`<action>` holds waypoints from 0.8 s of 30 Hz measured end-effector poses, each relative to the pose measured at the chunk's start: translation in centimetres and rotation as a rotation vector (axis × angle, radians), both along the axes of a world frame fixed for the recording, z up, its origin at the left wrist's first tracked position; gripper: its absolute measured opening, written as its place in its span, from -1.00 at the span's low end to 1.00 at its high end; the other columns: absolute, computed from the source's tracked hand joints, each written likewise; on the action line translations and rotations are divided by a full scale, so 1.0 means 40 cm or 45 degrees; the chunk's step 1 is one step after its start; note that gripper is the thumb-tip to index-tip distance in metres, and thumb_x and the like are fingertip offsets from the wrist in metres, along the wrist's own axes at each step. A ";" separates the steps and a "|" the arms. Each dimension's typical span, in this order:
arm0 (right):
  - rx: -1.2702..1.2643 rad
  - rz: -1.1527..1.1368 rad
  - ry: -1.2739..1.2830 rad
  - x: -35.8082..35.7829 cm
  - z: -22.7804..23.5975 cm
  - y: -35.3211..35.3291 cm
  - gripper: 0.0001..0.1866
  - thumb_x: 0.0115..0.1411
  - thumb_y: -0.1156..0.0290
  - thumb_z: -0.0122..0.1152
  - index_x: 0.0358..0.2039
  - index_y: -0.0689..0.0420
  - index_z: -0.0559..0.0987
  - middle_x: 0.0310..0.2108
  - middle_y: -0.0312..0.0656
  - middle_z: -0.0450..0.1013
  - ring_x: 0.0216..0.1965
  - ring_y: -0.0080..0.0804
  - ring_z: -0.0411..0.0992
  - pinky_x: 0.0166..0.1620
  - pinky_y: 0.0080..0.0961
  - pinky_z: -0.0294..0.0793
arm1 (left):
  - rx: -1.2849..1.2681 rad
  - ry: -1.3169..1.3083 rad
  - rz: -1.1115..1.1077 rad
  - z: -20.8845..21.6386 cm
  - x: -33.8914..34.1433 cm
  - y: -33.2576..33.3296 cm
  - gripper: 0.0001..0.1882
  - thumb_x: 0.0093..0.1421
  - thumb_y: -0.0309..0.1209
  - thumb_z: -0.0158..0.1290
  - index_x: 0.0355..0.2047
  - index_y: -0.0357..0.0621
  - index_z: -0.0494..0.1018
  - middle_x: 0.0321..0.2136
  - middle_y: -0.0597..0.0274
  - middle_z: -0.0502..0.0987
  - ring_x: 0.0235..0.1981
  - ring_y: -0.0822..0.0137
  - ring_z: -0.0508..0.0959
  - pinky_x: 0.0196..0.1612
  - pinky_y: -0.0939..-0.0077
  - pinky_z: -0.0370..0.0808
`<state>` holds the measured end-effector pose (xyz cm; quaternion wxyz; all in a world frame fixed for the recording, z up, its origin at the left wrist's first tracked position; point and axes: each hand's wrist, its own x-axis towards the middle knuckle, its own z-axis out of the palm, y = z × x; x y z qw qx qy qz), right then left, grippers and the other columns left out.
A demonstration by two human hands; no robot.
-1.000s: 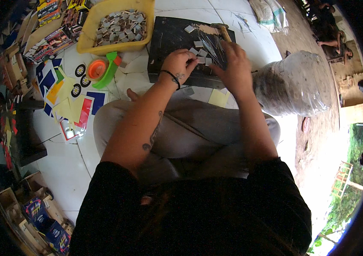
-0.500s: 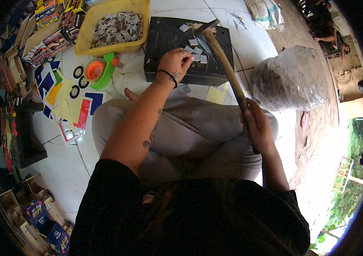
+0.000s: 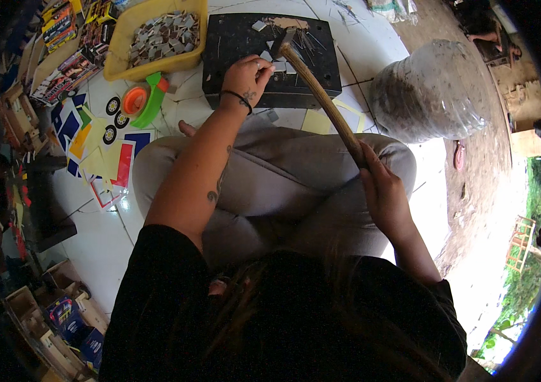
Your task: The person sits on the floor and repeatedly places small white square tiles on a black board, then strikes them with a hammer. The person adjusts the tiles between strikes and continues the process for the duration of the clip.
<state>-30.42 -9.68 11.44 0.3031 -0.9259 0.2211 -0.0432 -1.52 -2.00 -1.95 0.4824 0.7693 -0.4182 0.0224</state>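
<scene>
My right hand (image 3: pixel 385 194) is wrapped round the wooden handle of a hammer (image 3: pixel 323 99). Its head is low over the black block (image 3: pixel 309 100), close to my left fingertips. My left hand (image 3: pixel 247 77) rests at the block's middle, thumb and fingers pinched together; what they hold, if anything, is too small to make out. Beside those fingertips lie several small grey square pieces (image 3: pixel 291 67), partly covered by the hammer. One more square (image 3: pixel 258 26) lies near the block's far edge. Thin nails (image 3: pixel 310 43) are scattered at the block's far right.
A yellow tub (image 3: pixel 203 38) of similar squares stands left of the block. Nearer are a green-and-orange tape dispenser (image 3: pixel 149 108), black toy wheels (image 3: pixel 110 134) and coloured sticker sheets (image 3: pixel 102 149). A large clear plastic bag (image 3: pixel 429 92) stands at the right. Wooden toy vehicles (image 3: pixel 41 318) fill the left edge.
The hammer's head has come down and to the left, nearer my left fingertips. My left hand stays pinched over the block. The whole view has shifted slightly.
</scene>
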 end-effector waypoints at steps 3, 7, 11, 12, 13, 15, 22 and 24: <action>0.024 -0.065 -0.012 -0.012 -0.001 0.001 -0.50 0.18 0.56 -0.03 0.16 0.16 0.21 -0.10 0.19 0.39 -0.09 0.00 0.42 -0.08 -0.30 0.43 | 0.002 -0.014 -0.009 0.000 0.003 -0.001 -0.87 0.06 -0.38 0.10 -0.48 -0.18 0.51 -0.53 0.14 0.49 -0.54 0.19 0.51 -0.43 0.40 0.46; -0.018 0.002 -0.014 -0.010 -0.022 -0.008 -0.51 0.18 0.56 -0.03 0.15 0.17 0.22 -0.09 0.18 0.38 -0.05 -0.02 0.41 -0.06 -0.32 0.40 | -0.095 0.079 -0.020 -0.001 0.000 0.002 -0.86 0.08 -0.36 0.08 -0.49 -0.17 0.51 -0.53 0.15 0.49 -0.54 0.18 0.51 -0.43 0.40 0.45; 0.071 -0.099 0.018 -0.009 -0.024 -0.018 -0.52 0.20 0.54 -0.04 0.16 0.17 0.22 -0.08 0.16 0.38 -0.03 -0.05 0.40 -0.04 -0.36 0.39 | 0.022 -0.041 0.009 0.007 -0.003 0.002 -0.85 0.11 -0.37 0.03 -0.45 -0.18 0.50 -0.52 0.12 0.50 -0.47 0.14 0.52 -0.36 0.34 0.46; 0.066 -0.138 -0.018 -0.010 -0.020 -0.017 -0.52 0.20 0.54 -0.04 0.16 0.17 0.22 -0.08 0.16 0.38 -0.03 -0.06 0.40 -0.04 -0.37 0.39 | 0.055 -0.070 0.005 0.009 -0.006 0.004 -0.84 0.12 -0.36 0.02 -0.45 -0.18 0.50 -0.52 0.11 0.50 -0.46 0.13 0.51 -0.35 0.32 0.46; 0.063 -0.151 -0.013 -0.009 -0.012 -0.020 -0.51 0.21 0.53 -0.05 0.18 0.13 0.21 -0.08 0.15 0.38 -0.04 -0.06 0.41 -0.03 -0.38 0.38 | 0.079 -0.101 -0.004 0.012 -0.005 0.002 -0.84 0.13 -0.35 0.01 -0.44 -0.17 0.50 -0.52 0.10 0.50 -0.45 0.12 0.51 -0.34 0.30 0.45; 0.081 -0.147 0.008 -0.009 0.004 -0.022 -0.49 0.20 0.54 -0.05 0.18 0.07 0.21 -0.08 0.14 0.39 -0.04 -0.06 0.41 -0.03 -0.36 0.38 | 0.102 -0.177 -0.005 0.016 -0.005 -0.003 -0.82 0.14 -0.34 0.00 -0.44 -0.18 0.50 -0.52 0.09 0.50 -0.44 0.11 0.51 -0.33 0.28 0.45; -0.162 -0.050 -0.041 -0.003 0.008 0.010 -0.42 0.19 0.56 -0.04 0.22 -0.08 0.17 -0.14 0.11 0.41 -0.12 -0.08 0.45 -0.13 -0.31 0.45 | 0.150 -0.402 0.079 0.005 -0.015 -0.009 -0.78 0.17 -0.32 -0.04 -0.48 -0.19 0.49 -0.52 0.06 0.50 -0.42 0.10 0.50 -0.28 0.27 0.43; -0.184 0.021 -0.096 -0.002 0.002 0.014 -0.40 0.18 0.57 -0.04 0.23 -0.08 0.15 -0.15 0.10 0.41 -0.15 -0.07 0.46 -0.16 -0.32 0.47 | 0.183 -0.435 0.083 0.000 -0.016 -0.012 -0.78 0.18 -0.33 -0.05 -0.49 -0.19 0.49 -0.53 0.06 0.50 -0.41 0.10 0.50 -0.26 0.26 0.42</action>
